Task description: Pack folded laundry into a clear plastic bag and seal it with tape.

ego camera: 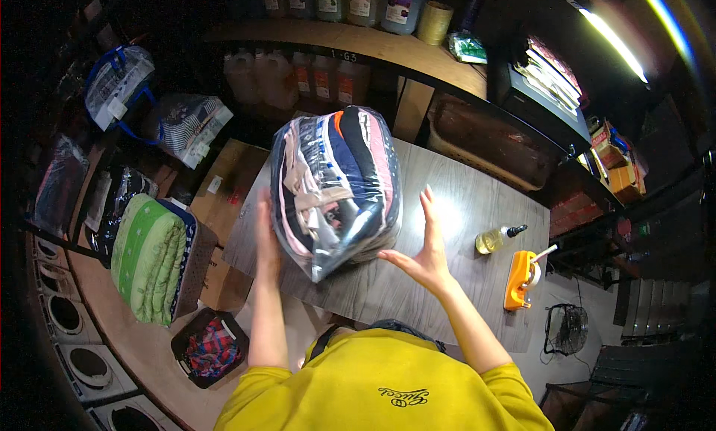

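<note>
A clear plastic bag (pixel 335 190) packed with folded clothes sits on the grey wood-grain table (pixel 470 196) in front of me. Pink, navy, black and beige fabric layers show through its shiny wrap. My left hand (pixel 267 243) is blurred and held flat along the bag's left side; whether it touches the plastic is unclear. To the right of the bag, my right hand (pixel 423 257) is spread with nothing in it, its thumb tip close to the bag's lower right corner.
On the table's right stand a spray bottle (pixel 492 240) of yellow liquid and an orange tape dispenser (pixel 520 282). A basket (pixel 196 263) holds a green quilt (pixel 148 257) at left. Below is a black basket (pixel 229 369) with plaid cloth. A shelf (pixel 358 42) with jugs spans the back.
</note>
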Demonstrator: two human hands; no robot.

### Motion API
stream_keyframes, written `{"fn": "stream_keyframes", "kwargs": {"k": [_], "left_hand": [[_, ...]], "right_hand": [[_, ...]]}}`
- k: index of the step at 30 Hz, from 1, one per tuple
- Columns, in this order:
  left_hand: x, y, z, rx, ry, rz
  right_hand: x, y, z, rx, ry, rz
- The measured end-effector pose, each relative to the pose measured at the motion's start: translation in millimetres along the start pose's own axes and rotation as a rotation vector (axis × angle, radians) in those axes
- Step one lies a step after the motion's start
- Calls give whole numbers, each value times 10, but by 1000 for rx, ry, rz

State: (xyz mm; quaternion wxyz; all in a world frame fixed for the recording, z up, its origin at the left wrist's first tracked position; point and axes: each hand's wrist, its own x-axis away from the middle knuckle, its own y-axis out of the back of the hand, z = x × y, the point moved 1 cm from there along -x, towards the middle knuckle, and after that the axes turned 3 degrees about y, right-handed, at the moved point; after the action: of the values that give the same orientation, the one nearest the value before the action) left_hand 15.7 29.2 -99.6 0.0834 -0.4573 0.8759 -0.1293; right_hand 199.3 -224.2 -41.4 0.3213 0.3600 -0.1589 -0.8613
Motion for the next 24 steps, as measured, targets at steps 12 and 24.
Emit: {"fn": "stream_keyframes", "kwargs": {"k": [12, 24], "left_hand": [[447, -250, -662, -309, -315, 297], [319, -294, -778, -993, -807, 293]], "right_hand": [[-426, -81, 233, 201, 294, 280], [-676, -390, 594, 250, 573, 427]]}}
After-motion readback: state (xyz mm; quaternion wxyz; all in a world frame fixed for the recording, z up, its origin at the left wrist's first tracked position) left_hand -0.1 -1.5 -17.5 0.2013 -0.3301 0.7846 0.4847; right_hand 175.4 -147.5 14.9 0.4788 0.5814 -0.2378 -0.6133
